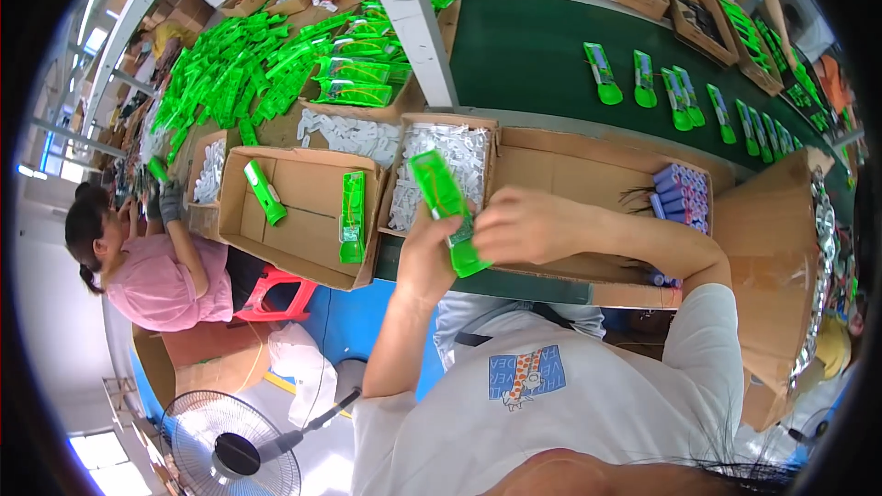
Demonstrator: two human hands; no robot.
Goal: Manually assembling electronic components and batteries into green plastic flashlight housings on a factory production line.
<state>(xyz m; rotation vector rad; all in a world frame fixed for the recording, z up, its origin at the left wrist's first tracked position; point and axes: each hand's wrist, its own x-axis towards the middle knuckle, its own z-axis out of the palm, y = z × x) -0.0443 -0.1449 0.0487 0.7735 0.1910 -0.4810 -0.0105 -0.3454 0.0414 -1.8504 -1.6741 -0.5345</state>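
A bright green plastic housing point(435, 186) is tilted in my left hand point(424, 257), whose fingers wrap round its lower half. Its rounded end points toward me. Bent fingers of my right hand point(519, 225) press together against the housing's right side, near small parts inside it. Whatever they pinch is too small and covered to make out. Behind the housing stands a box of small white plastic parts point(467, 152). To the left, a cardboard tray point(303, 234) holds two more green housings, one tilted point(265, 193) and one upright point(352, 218).
Purple cylinders point(682, 197) with dark wires fill the right end of a long carton point(560, 152). A metal post point(409, 28) rises behind the boxes. Green housings lie along a dark green belt point(524, 55) and in a big heap point(220, 73). A person in pink point(170, 280) sits at left.
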